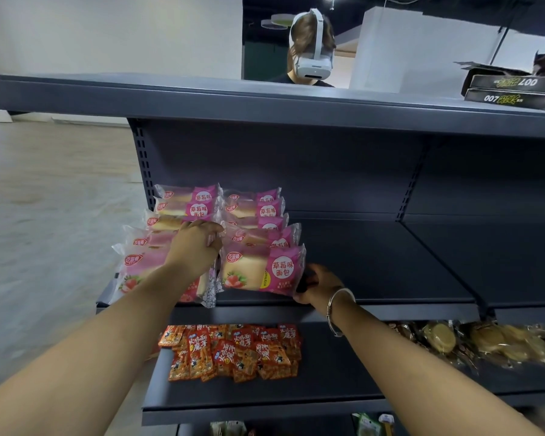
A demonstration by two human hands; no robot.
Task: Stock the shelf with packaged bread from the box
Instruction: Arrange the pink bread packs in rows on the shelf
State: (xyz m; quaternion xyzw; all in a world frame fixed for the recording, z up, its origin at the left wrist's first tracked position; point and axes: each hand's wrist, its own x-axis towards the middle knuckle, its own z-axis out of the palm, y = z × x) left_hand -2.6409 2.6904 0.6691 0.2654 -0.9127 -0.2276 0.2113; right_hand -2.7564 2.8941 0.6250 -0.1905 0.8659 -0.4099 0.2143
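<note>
Right hand (pixel 317 283) pinching glossy pink bread packet (pixel 262 270); left hand (pixel 199 243) apparently curled among crinkly packets.

Lighting: even, soft indoor light from overhead; bright pale floor (pixel 54 196), dim recess under the top shelf (pixel 265 102). Wide-angle distortion bows shelf edges toward the frame corners; forearms at the bottom edge blurred, overall sharpness moderate.

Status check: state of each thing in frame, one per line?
Left hand: on the left row of pink strawberry bread packs, fingers curled at its right side.
Right hand: grips the front pink bread pack of the right row by its right end.
Dark grey metal middle shelf: bare right of the packs.
Red-orange snack packets: piled on the lower shelf.
</note>
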